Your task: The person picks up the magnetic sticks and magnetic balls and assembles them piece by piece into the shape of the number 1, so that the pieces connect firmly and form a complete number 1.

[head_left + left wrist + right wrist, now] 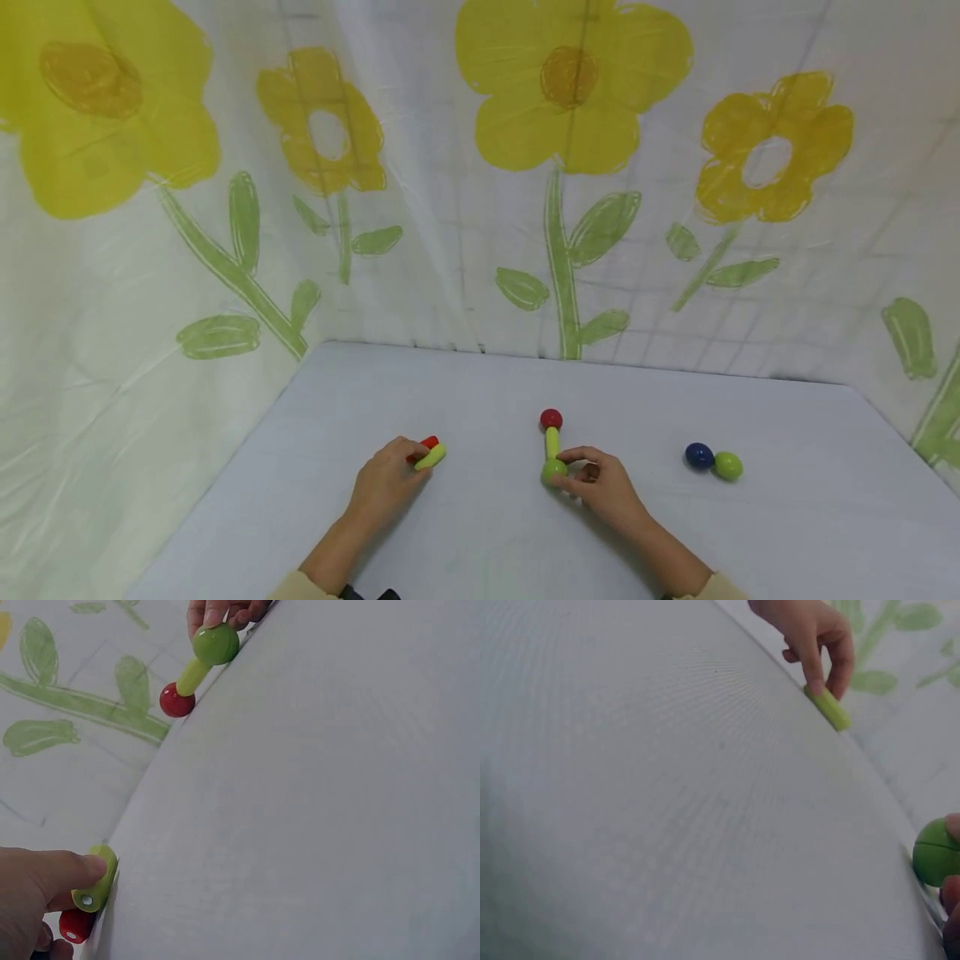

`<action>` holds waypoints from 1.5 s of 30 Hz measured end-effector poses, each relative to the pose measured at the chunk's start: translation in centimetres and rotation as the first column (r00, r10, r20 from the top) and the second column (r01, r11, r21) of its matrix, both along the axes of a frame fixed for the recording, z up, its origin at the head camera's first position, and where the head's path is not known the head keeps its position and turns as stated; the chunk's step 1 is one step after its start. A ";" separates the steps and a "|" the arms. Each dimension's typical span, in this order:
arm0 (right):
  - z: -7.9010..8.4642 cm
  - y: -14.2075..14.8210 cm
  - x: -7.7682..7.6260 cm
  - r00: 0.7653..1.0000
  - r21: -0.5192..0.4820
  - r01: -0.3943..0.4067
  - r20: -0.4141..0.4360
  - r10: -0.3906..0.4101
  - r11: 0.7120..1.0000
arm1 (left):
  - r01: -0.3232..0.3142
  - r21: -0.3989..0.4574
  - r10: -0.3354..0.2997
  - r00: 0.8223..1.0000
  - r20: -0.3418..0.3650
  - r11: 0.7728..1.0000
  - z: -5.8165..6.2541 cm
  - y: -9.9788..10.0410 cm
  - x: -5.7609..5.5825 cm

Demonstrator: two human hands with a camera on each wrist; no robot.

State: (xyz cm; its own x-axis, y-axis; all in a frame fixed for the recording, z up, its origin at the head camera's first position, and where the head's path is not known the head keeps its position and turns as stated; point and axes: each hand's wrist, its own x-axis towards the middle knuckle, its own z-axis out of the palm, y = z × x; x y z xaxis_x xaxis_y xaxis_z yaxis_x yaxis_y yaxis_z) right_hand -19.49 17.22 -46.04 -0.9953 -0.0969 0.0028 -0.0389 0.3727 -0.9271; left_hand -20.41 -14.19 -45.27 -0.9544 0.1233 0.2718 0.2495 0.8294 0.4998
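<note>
Pinching a glossy green ball (552, 471) is the right hand (611, 493), lime rod (552, 442) and red ball (551, 419) pointing to 12 o'clock. Left hand (385, 483) is pinching a lime stick (431, 457).

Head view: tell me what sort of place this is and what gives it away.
Probably an indoor play or filming corner, though its wider surroundings are hidden: a pale table backed by a flower-patterned sheet, and, being handled, a toy-like green ball and yellow-green rod.
</note>
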 end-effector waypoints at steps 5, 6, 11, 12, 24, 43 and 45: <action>0.0 0.1 -0.1 1.000 0.007 -0.003 -0.008 0.003 1.000 | 0.018 -0.010 -0.018 1.000 -0.014 1.000 -0.3 0.1 -0.1; 0.0 0.1 -0.1 1.000 0.009 -0.005 -0.009 0.005 1.000 | 0.020 -0.013 -0.021 1.000 -0.019 1.000 -0.3 0.1 0.0; -0.1 0.1 -0.1 1.000 0.012 -0.008 -0.010 0.008 1.000 | 0.013 -0.043 -0.014 1.000 -0.016 0.999 -0.2 0.3 0.0; -0.1 0.1 -0.1 1.000 0.011 -0.006 -0.009 0.006 1.000 | 0.009 -0.045 -0.010 1.000 -0.008 0.999 -0.2 0.4 0.0; -0.1 0.0 -0.1 1.000 0.012 0.005 0.005 -0.005 1.000 | 0.017 -0.102 -0.015 1.000 0.020 0.995 0.1 1.1 -0.2; 0.1 0.0 -0.2 1.000 -0.005 -0.016 -0.002 0.016 1.000 | 0.085 0.042 -0.089 0.993 0.082 0.995 1.0 3.6 0.5; 0.0 0.0 -0.3 1.000 -0.003 -0.015 -0.004 0.015 1.000 | 0.097 0.119 -0.113 0.984 0.140 0.988 1.1 4.1 0.5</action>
